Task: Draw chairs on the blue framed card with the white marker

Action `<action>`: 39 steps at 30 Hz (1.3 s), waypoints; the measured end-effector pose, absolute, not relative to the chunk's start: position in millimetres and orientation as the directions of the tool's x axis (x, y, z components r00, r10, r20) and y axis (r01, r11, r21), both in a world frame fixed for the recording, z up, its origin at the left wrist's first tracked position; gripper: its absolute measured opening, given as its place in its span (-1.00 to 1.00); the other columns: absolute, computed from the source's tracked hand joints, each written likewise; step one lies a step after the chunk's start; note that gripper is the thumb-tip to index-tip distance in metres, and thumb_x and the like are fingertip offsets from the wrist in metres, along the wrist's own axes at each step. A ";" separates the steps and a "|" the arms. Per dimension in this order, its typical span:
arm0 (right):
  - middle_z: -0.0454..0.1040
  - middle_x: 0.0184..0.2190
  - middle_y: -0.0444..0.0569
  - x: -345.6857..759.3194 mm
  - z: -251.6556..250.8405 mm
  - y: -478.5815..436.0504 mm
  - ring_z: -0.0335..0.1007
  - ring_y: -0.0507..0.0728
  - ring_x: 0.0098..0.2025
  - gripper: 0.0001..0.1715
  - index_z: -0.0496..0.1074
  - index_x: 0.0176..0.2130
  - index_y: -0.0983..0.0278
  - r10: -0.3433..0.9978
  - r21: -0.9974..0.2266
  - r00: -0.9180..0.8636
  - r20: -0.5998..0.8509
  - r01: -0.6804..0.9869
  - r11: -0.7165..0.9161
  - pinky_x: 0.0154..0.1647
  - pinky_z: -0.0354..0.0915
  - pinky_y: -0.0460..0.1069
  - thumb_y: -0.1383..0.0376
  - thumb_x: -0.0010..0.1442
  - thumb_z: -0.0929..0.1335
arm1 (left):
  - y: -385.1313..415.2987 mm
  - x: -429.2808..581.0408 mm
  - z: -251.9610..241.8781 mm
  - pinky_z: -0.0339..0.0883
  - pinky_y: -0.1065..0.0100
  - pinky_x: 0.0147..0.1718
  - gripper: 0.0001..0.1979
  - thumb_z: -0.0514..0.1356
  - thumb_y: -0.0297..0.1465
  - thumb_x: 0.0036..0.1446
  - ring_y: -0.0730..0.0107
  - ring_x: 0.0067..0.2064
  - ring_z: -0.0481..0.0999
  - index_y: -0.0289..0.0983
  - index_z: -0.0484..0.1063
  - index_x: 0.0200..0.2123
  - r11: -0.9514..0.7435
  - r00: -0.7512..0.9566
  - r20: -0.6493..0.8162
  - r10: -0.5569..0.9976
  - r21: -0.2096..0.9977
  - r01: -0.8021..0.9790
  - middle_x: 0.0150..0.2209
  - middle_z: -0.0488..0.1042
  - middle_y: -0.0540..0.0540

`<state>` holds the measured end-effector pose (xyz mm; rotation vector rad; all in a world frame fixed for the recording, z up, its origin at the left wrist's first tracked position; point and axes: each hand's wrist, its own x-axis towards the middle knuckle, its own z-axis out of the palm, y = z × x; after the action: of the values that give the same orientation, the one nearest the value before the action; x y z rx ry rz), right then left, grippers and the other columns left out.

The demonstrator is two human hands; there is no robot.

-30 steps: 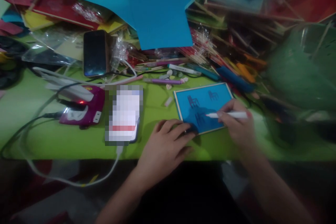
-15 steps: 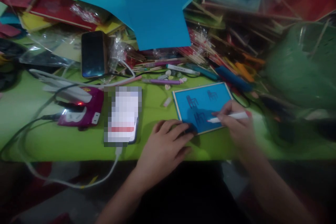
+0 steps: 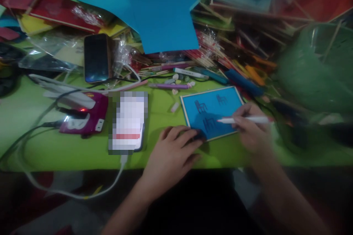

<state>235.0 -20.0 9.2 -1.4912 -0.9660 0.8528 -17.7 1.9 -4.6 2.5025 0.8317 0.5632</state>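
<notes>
A small blue card (image 3: pixel 220 108) with a pale border lies on the green table (image 3: pixel 82 150), with three dark chair drawings on it. My right hand (image 3: pixel 252 132) is closed on a white pen (image 3: pixel 245 119), its tip on the card beside the lowest drawing. My left hand (image 3: pixel 172 156) rests palm down at the card's near left corner, fingers bent and pressing on that corner.
A phone with a cable (image 3: pixel 128 123) lies left of my hand, and a purple device (image 3: pixel 85 115) with wires beside it. A dark phone (image 3: pixel 96 58), blue paper sheets (image 3: pixel 162 14), pens, sticks and frames crowd the back. A green bag (image 3: pixel 317 66) stands at the right.
The pen has shifted a little over the lowest drawing, with my right hand sliding slightly to the right. My left hand has stayed on the card's corner.
</notes>
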 end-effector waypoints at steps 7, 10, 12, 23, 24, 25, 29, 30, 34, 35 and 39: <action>0.55 -0.40 -0.11 230.6 14.6 -17.3 0.49 0.08 -0.43 -0.80 0.51 -0.27 0.16 0.918 -0.983 0.395 -0.045 0.146 -0.111 -0.52 0.32 -0.05 0.17 0.14 0.53 | 2.0 -16.9 -3.1 0.19 0.00 0.08 -0.75 0.28 -0.30 0.37 0.08 0.19 0.41 -0.12 0.53 0.08 -0.726 0.737 0.238 0.633 0.511 0.460 0.18 0.57 0.01; 0.55 -0.41 -0.12 231.5 13.7 -18.0 0.51 0.09 -0.41 -0.78 0.51 -0.27 0.15 0.914 -0.981 0.401 -0.061 0.143 -0.128 -0.51 0.34 -0.04 0.15 0.12 0.55 | 2.0 -16.8 -3.6 0.20 0.00 0.09 -0.75 0.29 -0.30 0.36 0.08 0.19 0.42 -0.11 0.53 0.08 -0.725 0.735 0.238 0.635 0.514 0.459 0.18 0.57 0.01; 0.55 -0.41 -0.11 232.3 12.9 -18.9 0.52 0.10 -0.40 -0.77 0.52 -0.27 0.14 0.919 -0.979 0.390 -0.062 0.156 -0.132 -0.49 0.35 -0.03 0.12 0.14 0.54 | 1.6 -16.9 -4.1 0.20 0.01 0.09 -0.75 0.28 -0.30 0.36 0.08 0.19 0.42 -0.11 0.53 0.08 -0.726 0.734 0.242 0.634 0.514 0.457 0.18 0.57 0.00; 0.55 -0.47 -0.12 229.2 18.5 -15.9 0.41 0.09 -0.48 -0.78 0.47 -0.34 0.15 0.965 -0.864 0.261 -0.027 0.479 -0.154 -0.51 0.26 -0.01 0.12 0.18 0.51 | 1.9 -17.3 -3.2 0.24 -0.01 0.10 -0.73 0.25 -0.26 0.39 0.06 0.21 0.41 -0.10 0.52 0.11 -0.720 0.748 0.203 0.632 0.511 0.469 0.19 0.55 -0.04; 0.55 -0.47 -0.12 229.0 18.5 -15.2 0.41 0.09 -0.48 -0.79 0.47 -0.34 0.15 0.967 -0.861 0.255 -0.030 0.485 -0.155 -0.52 0.26 -0.01 0.12 0.18 0.50 | 2.0 -17.4 -3.2 0.24 -0.01 0.10 -0.73 0.25 -0.26 0.39 0.06 0.21 0.41 -0.09 0.52 0.11 -0.719 0.748 0.201 0.632 0.512 0.470 0.19 0.55 -0.03; 0.56 -0.47 -0.12 229.0 18.2 -14.7 0.41 0.09 -0.49 -0.79 0.47 -0.34 0.15 0.967 -0.860 0.252 -0.032 0.487 -0.155 -0.53 0.25 -0.01 0.13 0.18 0.50 | 2.0 -17.5 -3.2 0.24 0.00 0.11 -0.73 0.25 -0.26 0.39 0.07 0.21 0.41 -0.09 0.52 0.11 -0.718 0.749 0.199 0.632 0.514 0.470 0.19 0.56 -0.03; 0.56 -0.47 -0.11 230.2 14.9 -14.5 0.40 0.10 -0.50 -0.78 0.48 -0.33 0.15 0.969 -0.856 0.244 -0.035 0.494 -0.155 -0.54 0.24 -0.01 0.11 0.19 0.50 | 1.2 -17.9 -3.5 0.23 -0.01 0.11 -0.72 0.25 -0.25 0.39 0.07 0.22 0.40 -0.11 0.51 0.12 -0.715 0.752 0.195 0.629 0.524 0.463 0.19 0.55 -0.02; 0.56 -0.47 -0.11 230.5 14.0 -14.7 0.40 0.10 -0.50 -0.79 0.48 -0.33 0.16 0.970 -0.853 0.241 -0.038 0.497 -0.157 -0.54 0.24 -0.01 0.11 0.20 0.50 | 1.1 -17.9 -3.6 0.23 -0.01 0.11 -0.72 0.25 -0.26 0.39 0.07 0.22 0.40 -0.11 0.51 0.12 -0.715 0.752 0.195 0.629 0.524 0.462 0.19 0.55 -0.02; 0.56 -0.47 -0.12 230.7 11.8 -14.8 0.40 0.09 -0.50 -0.83 0.49 -0.32 0.15 0.974 -0.847 0.222 -0.042 0.510 -0.152 -0.54 0.24 -0.01 0.15 0.19 0.50 | 1.1 -17.6 -3.9 0.24 -0.02 0.12 -0.71 0.27 -0.28 0.37 0.08 0.22 0.40 -0.11 0.51 0.13 -0.714 0.751 0.194 0.631 0.525 0.464 0.19 0.55 -0.03; 0.55 -0.48 -0.13 230.5 11.7 -14.6 0.40 0.09 -0.50 -0.84 0.49 -0.33 0.15 0.974 -0.846 0.224 -0.038 0.512 -0.151 -0.53 0.24 -0.02 0.16 0.19 0.50 | 1.3 -17.6 -3.8 0.24 -0.02 0.12 -0.71 0.27 -0.28 0.37 0.08 0.22 0.40 -0.10 0.51 0.13 -0.713 0.752 0.192 0.631 0.526 0.464 0.20 0.55 -0.03; 0.54 -0.49 -0.15 229.2 13.1 -14.0 0.38 0.08 -0.51 -0.84 0.47 -0.33 0.15 0.965 -0.831 0.262 -0.023 0.531 -0.164 -0.53 0.22 -0.02 0.17 0.19 0.49 | 1.4 -18.0 -2.3 0.23 -0.02 0.13 -0.70 0.27 -0.29 0.37 0.09 0.23 0.39 -0.09 0.50 0.14 -0.705 0.751 0.186 0.634 0.537 0.463 0.21 0.54 -0.01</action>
<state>229.2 -14.0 13.1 -1.8074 -1.3644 0.7559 -18.0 1.4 -2.3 2.4833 0.8309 0.4977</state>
